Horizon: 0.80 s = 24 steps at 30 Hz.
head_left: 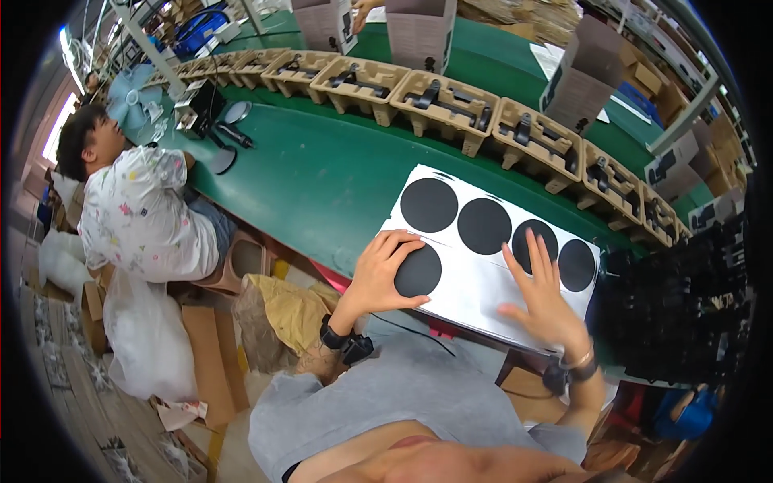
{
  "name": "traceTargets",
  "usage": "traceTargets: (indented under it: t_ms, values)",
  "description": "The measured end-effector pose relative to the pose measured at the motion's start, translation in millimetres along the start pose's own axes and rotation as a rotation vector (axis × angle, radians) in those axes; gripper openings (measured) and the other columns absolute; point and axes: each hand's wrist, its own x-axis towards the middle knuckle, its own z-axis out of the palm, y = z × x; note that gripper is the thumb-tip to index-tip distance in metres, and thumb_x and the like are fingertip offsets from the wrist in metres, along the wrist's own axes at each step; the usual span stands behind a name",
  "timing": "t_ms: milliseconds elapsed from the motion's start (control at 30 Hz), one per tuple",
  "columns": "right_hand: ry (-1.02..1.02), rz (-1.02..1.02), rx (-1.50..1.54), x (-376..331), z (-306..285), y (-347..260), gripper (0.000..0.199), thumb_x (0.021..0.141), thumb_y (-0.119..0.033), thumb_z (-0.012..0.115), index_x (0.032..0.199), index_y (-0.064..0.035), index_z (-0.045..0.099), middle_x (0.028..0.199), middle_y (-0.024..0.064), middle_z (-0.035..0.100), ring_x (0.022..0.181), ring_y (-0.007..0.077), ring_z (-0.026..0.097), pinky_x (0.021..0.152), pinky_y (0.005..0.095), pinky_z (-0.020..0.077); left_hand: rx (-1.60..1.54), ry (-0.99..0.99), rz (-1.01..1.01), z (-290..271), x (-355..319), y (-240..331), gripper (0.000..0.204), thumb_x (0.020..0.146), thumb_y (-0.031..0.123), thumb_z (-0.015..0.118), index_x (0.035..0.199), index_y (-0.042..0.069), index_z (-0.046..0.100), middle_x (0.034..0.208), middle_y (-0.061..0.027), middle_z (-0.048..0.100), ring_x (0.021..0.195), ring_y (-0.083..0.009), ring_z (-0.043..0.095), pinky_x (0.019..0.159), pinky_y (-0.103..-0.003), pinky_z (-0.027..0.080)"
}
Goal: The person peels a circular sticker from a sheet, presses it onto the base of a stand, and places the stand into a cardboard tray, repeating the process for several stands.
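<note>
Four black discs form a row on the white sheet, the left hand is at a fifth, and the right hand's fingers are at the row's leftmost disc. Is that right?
Not quite: the head view shows the right hand with its fingers at the third disc from the left. The rest stands.

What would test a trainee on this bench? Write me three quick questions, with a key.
1. How many black discs show on the white sheet?
2. Which hand is at the disc lying in front of the back row?
3. True or false: the brown trays stand between the white sheet and the person wearing the camera.

Key: 1. Five. 2. The left hand. 3. False; they stand beyond the sheet.
</note>
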Motion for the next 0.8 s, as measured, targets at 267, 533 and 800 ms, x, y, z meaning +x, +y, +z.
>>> traceTargets:
  t_ms: [267,533,800]
  values:
    - [0.283,0.312,-0.080,-25,58,17,0.081,0.084,-0.035,0.067,0.151,-0.0113,0.029,0.158,0.0225,0.009,0.146,0.0422,0.006,0.112,0.0616,0.0129,0.028,0.058,0.009,0,9,-8,0.072,0.057,0.042,0.080,0.116,0.006,0.060,0.121,-0.0092,0.057,0.115,-0.0318,0.053,0.093,-0.044,0.046]
    - [0.441,0.289,-0.132,-24,64,35,0.072,0.079,-0.026,0.066,0.146,-0.0121,0.041,0.155,0.0201,0.025,0.144,0.0398,0.021,0.114,0.0563,0.0182,0.001,0.059,0.055,9,13,-15,0.069,0.058,0.041,0.080,0.116,0.010,0.060,0.125,-0.0088,0.055,0.118,-0.0314,0.052,0.095,-0.045,0.045]
    - [0.424,0.308,-0.132,-22,65,34,0.072,0.079,-0.029,0.066,0.145,-0.0139,0.042,0.156,0.0176,0.025,0.144,0.0383,0.021,0.115,0.0557,0.0186,-0.006,0.078,0.056,7,13,-23,0.070,0.056,0.040,0.080,0.116,0.010,0.060,0.126,-0.0082,0.056,0.120,-0.0312,0.052,0.098,-0.047,0.043]
